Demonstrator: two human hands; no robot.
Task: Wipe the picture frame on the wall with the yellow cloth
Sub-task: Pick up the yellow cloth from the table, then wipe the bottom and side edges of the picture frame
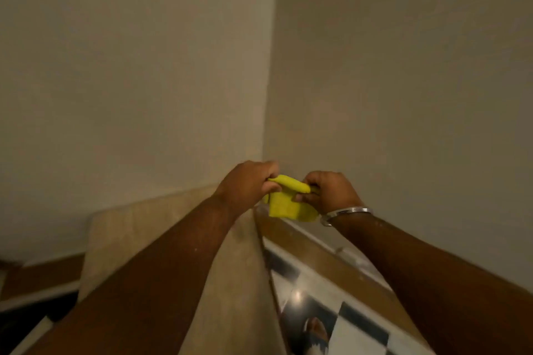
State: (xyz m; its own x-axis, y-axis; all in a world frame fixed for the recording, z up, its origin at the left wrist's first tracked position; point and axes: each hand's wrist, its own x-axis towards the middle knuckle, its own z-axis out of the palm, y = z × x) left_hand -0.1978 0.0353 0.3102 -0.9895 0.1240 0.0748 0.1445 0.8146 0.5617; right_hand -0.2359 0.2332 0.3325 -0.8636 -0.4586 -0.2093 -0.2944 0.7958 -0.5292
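The cloth (288, 200) was held between both hands in front of the corner where two walls (129, 66) met. Its upper edge was rolled and pinched at the left end by the left hand (248, 184) and at the right end by the right hand (328, 192), both closed on it; the rest hung down between them. A bangle (344, 214) was worn on the right wrist. The frame (331, 265) was seen below and right of the hands, along the right wall, its brown border running from just under the cloth toward the near right; whether the cloth touched it could not be told. A beige panel (161, 228) was seen to the left, behind the left forearm.
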